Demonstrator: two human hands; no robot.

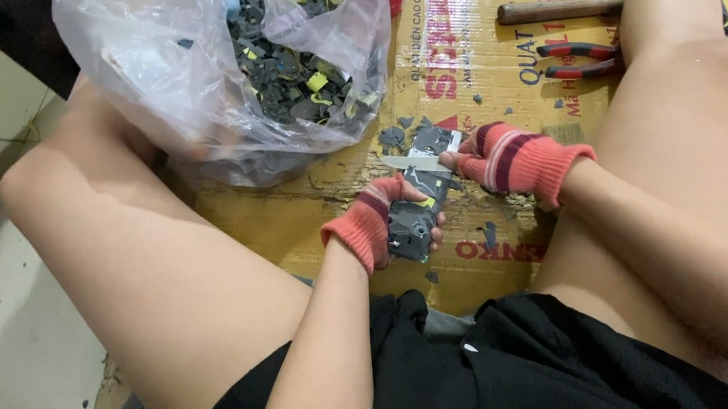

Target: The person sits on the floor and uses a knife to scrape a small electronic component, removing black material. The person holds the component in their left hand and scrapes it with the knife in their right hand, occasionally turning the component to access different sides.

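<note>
Your left hand [374, 222] fingers clamp the dark part [418, 206] on the cardboard [474, 41], right hand [512, 157] grips the blade [411, 164] prying it; bag [235, 69] already holds many scraps

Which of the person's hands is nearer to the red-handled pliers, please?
The right. The right hand lies just below and left of the pliers, holding a blade; the left hand sits farther left, gripping a dark part.

Clear plastic bag [198, 75] upper left, flattened yellow printed carton [473, 31] underneath
</note>
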